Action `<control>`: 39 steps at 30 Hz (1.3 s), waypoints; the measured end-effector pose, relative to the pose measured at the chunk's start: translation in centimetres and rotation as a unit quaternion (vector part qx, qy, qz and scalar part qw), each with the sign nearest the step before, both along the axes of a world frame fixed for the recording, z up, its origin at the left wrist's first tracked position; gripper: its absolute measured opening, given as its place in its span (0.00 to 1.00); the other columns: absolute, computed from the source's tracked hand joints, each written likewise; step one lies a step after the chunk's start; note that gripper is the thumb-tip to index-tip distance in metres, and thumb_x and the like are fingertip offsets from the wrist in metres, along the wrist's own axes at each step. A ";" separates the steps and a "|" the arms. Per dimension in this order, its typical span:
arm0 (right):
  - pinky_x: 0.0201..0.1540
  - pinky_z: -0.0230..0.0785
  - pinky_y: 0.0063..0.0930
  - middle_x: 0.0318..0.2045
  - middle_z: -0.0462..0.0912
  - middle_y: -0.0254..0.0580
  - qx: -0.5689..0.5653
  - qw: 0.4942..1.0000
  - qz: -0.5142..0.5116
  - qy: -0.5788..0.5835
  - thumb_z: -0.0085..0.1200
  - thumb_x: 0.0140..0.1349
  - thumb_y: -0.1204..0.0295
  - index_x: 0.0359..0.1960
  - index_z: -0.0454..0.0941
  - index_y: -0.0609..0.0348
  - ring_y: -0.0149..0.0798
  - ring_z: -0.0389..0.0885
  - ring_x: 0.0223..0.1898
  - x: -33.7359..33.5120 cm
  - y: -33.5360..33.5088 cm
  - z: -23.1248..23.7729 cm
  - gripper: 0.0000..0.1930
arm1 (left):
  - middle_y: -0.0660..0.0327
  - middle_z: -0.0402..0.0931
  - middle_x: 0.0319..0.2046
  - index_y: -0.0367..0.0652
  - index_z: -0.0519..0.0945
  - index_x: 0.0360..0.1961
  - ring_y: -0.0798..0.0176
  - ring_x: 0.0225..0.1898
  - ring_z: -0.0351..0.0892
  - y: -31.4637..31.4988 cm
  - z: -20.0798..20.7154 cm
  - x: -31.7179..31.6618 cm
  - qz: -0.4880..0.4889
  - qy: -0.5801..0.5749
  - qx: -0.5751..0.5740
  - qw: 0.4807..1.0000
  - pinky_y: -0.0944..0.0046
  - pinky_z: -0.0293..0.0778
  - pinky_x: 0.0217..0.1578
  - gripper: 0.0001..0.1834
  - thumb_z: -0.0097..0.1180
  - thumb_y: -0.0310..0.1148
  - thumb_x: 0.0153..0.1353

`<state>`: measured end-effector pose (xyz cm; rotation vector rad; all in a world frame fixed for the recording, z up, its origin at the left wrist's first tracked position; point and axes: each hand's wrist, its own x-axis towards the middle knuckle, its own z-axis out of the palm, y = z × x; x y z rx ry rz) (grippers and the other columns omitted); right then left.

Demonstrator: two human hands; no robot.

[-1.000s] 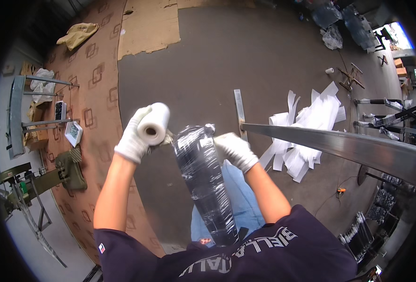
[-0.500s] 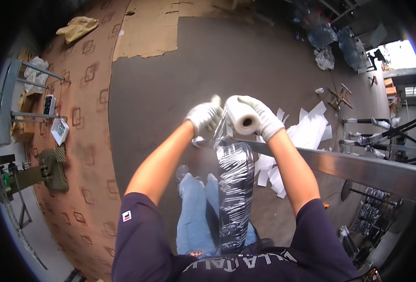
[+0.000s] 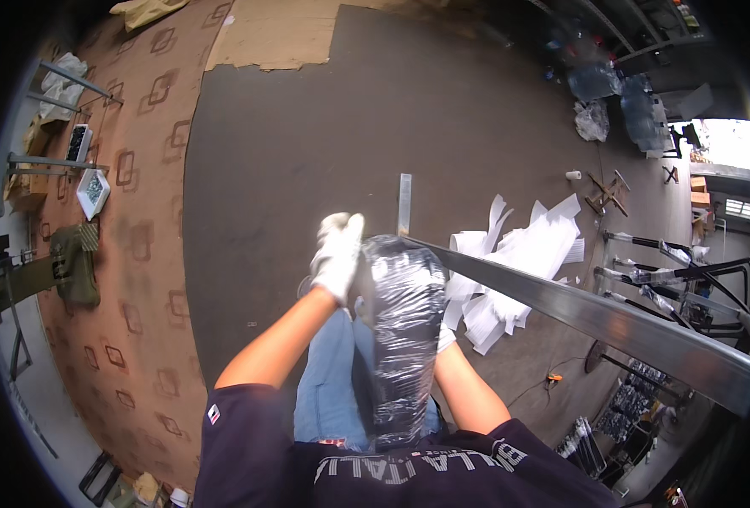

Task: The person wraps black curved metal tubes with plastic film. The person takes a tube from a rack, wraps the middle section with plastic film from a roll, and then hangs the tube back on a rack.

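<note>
A long black padded piece, wrapped in shiny clear film, stretches from my lap up toward the metal bar. Its far end is rounded. Beside its far left edge my left hand, in a white glove, is raised with the fingers stretched out. My right hand is at the right side of the wrapped piece. Only a bit of its white glove shows; the fingers are hidden behind the piece. The film roll is out of sight.
A metal bar runs from the wrapped piece to the right. White strips lie on the floor behind it. Black frames stand at the right. A small wooden stool is farther back. A white tray sits at left.
The film roll, earlier in my right hand above the piece's far end, has gone from view. My right hand has dropped behind the right side; my left has moved down and left.
</note>
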<state>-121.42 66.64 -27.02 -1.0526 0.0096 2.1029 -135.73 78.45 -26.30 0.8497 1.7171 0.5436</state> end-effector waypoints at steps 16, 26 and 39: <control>0.47 0.67 0.25 0.42 0.76 0.42 0.311 0.898 0.209 -0.232 0.42 0.62 0.71 0.44 0.72 0.59 0.32 0.73 0.43 -6.1 4.5 -0.4 0.11 | 0.59 0.78 0.29 0.40 0.77 0.30 0.63 0.29 0.77 -1.3 3.3 -8.5 0.091 -0.478 -0.424 0.764 0.60 0.76 0.33 0.09 0.52 0.35 0.56; 0.40 0.67 0.21 0.39 0.74 0.38 0.256 0.830 -0.035 -0.494 0.52 0.59 0.66 0.42 0.73 0.63 0.26 0.73 0.35 -5.2 10.7 6.8 0.14 | 0.44 0.70 0.37 0.32 0.66 0.46 0.45 0.34 0.73 2.6 6.1 -11.9 0.334 -0.500 -0.232 0.765 0.50 0.76 0.38 0.29 0.55 0.44 0.49; 0.47 0.61 0.22 0.52 0.66 0.45 0.169 0.921 0.042 -0.348 0.46 0.62 0.55 0.66 0.39 0.50 0.28 0.65 0.48 -3.8 11.3 6.2 0.37 | 0.52 0.71 0.38 0.38 0.64 0.49 0.54 0.38 0.75 11.2 0.6 0.8 0.220 -0.534 -0.085 0.812 0.52 0.78 0.36 0.27 0.59 0.38 0.51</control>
